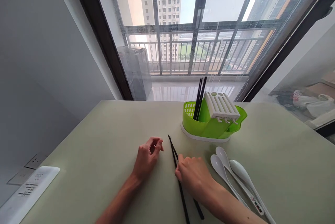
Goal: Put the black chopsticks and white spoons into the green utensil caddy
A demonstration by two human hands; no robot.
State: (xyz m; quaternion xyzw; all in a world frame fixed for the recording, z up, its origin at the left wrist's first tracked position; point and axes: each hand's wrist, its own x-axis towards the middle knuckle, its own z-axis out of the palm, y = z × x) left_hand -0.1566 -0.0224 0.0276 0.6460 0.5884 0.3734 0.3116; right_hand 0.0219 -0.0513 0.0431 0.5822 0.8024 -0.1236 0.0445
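Two black chopsticks, a left chopstick (182, 194) and a right chopstick (199, 209), lie on the pale green table, their far tips close together. My right hand (195, 175) is closed over them, thumb and forefinger pinching at the right chopstick; its palm hides part of that stick. To the left rests my left hand (146, 157), fingers curled in toward the thumb, with nothing visible in it. Right of my right hand lie three white spoons: a left spoon (219, 166), a middle spoon (224, 158) and a right spoon (242, 172). My forearm partly covers their handles.
A green utensil caddy (199, 128) with a white slotted top (222, 105) and small hooks stands toward the back, several black chopsticks (199, 100) upright in its left side. At the left table edge is a white power strip (34, 190). Glass doors stand beyond the table.
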